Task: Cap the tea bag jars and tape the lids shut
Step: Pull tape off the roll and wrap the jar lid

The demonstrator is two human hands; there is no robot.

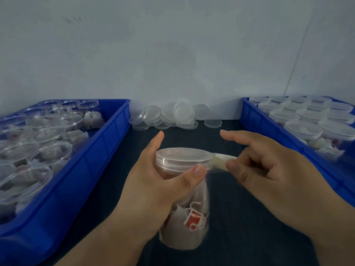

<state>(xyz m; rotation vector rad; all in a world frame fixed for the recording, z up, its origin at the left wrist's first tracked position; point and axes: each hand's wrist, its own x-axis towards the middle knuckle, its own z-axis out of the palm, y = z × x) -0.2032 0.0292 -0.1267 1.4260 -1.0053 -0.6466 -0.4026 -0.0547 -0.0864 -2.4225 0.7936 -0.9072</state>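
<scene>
A clear plastic jar [189,223] of tea bags with red tags is held above the dark table, a clear lid [182,155] on top. My left hand [153,187] grips the jar just under the lid, thumb across the front, fingers behind it. My right hand [269,169] pinches a short strip of pale tape [221,162] between thumb and fingers, its index finger stretched out. The strip's other end touches the lid's right edge, next to my left thumb.
A blue tray [107,146] on the left holds several uncapped jars of tea bags. A blue tray [255,129] on the right holds several capped jars. Loose clear lids [172,116] are heaped against the back wall between the trays.
</scene>
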